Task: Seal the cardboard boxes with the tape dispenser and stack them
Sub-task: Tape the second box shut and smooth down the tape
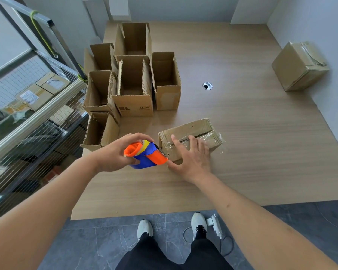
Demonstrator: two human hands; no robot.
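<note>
Left hand (113, 152) grips the tape dispenser (144, 154) at the taped box (191, 139), where the right hand (191, 158) presses flat, fingers spread.

Blue-orange tape dispenser (145, 155) at taped closed box (191, 140); open boxes (134, 84) clustered behind

Brown boxes, a bright tape tool

The tape dispenser (145, 154) is blue and orange with a yellow roll. The cardboard boxes (134, 78) are plain brown. The table (242, 152) is light wood with thin stripes. The floor (98, 242) is dark grey, the shoes (144, 229) white.
</note>
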